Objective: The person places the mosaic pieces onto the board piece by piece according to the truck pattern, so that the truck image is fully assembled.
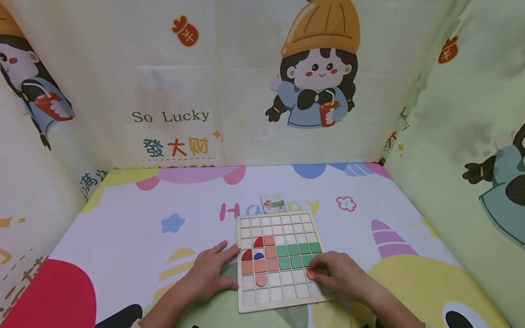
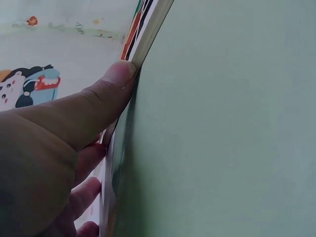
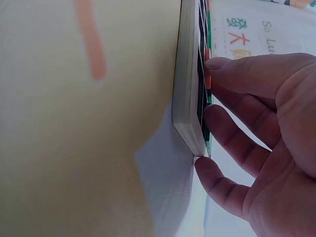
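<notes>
A square wooden grid board (image 1: 287,307) lies on the table, holding flat colored pieces. On its left edge rest the thumb and fingertips of my left hand (image 1: 211,273), spread and fairly straight; the left wrist view shows the thumb (image 2: 106,91) against the board's side. At the right side, my right hand (image 1: 342,275) pinches an orange disc (image 1: 311,274) with thumb and finger, just below the green squares (image 1: 295,262). The thumb lies on the orange disc (image 3: 208,79) in the right wrist view. Another orange disc (image 1: 261,279) sits in a cell at lower left.
Orange squares (image 1: 259,265), red quarter-round pieces (image 1: 247,255) and a blue half-round piece (image 1: 259,256) fill cells at the board's left. Behind the board lies a small pattern card (image 1: 273,203). A printed cloth (image 1: 197,191) covers the table, with printed curtains (image 1: 246,82) around it.
</notes>
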Tool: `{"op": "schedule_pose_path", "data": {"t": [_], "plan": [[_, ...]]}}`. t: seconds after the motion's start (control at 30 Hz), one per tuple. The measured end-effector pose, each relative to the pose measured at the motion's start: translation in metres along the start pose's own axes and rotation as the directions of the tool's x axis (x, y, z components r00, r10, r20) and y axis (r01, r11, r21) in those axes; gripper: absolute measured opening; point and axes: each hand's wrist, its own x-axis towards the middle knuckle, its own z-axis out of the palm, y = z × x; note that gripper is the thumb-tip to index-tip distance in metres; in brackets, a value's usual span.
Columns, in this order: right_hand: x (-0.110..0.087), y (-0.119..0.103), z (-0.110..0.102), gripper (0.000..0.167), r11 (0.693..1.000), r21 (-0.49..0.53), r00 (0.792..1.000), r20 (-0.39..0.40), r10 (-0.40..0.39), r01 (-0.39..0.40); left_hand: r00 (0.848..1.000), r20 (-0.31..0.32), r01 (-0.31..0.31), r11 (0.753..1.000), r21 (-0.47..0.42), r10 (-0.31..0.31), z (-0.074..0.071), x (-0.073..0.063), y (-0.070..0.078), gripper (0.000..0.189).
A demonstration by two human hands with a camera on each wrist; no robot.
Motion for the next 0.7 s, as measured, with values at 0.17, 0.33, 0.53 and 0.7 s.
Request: {"op": "schedule_pose_path", "data": {"t": [0.17,0.33,0.53,0.7], "plan": [[-0.002,0.002,-0.002,0.007,0.999,-0.03,0.999,-0.033,0.01,-0.011,1.0,-0.001,-0.018,1.0,0.021,0.018,0.005,0.003,0.004,0.083],[-0.003,0.007,-0.003,0.007,1.0,-0.021,0.999,-0.054,0.0,-0.001,1.0,-0.021,-0.019,1.0,0.025,0.019,0.004,0.003,0.008,0.085],[-0.004,0.009,-0.006,0.004,1.0,0.004,0.999,-0.031,0.02,-0.02,1.0,-0.013,-0.018,1.0,0.014,0.018,0.005,0.004,0.009,0.085],[-0.008,0.011,-0.007,0.004,0.999,0.01,0.999,-0.018,0.037,-0.037,1.0,-0.003,-0.028,1.0,0.011,0.028,0.007,0.006,0.01,0.084]]}}
